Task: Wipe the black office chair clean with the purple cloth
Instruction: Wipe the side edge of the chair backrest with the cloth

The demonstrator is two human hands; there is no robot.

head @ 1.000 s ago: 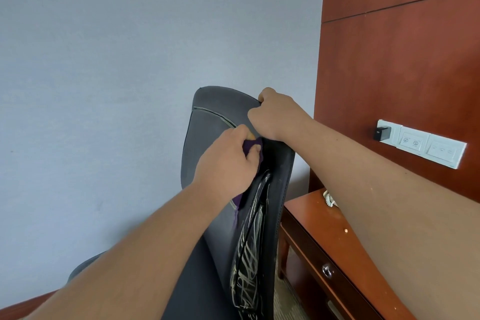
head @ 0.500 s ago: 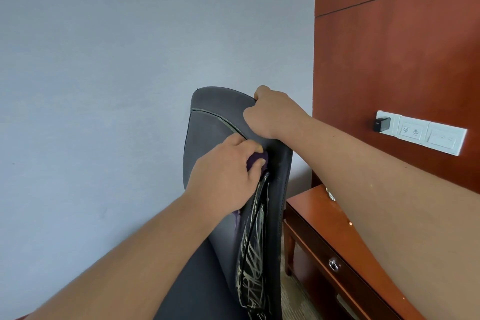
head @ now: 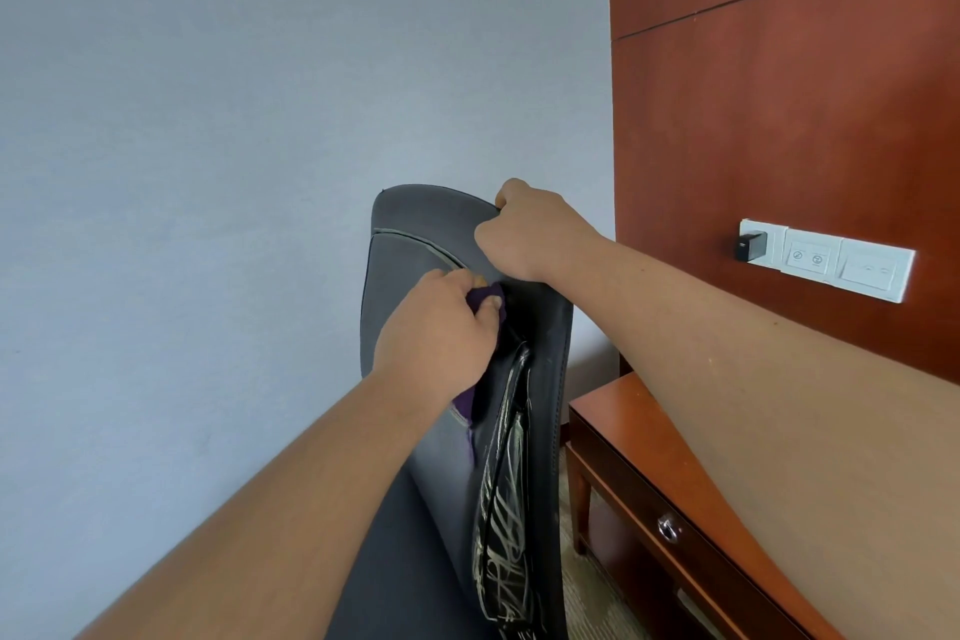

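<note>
Pale grey-blue wall (head: pixel 208 172) fills the left and far side; red-brown wood panelling (head: pixel 779 120) stands at right. One black office chair (head: pixel 415 244) is at centre, its base cut off below. One purple cloth (head: pixel 480 297), mostly hidden, is bunched in the left hand (head: pixel 436 333) against the upper backrest. The right hand (head: pixel 530 234) grips the backrest's top edge, just beside the left. One red-brown wooden worktop (head: pixel 623 411) at right carries one drawer knob (head: pixel 667 528) and is partly covered by the right forearm.

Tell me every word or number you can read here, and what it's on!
No words or numbers can be read.
On the white switch panel: two small round symbols and faint marks, too small to read.
On the black office chair: pale streaks look like wear, not writing.
</note>
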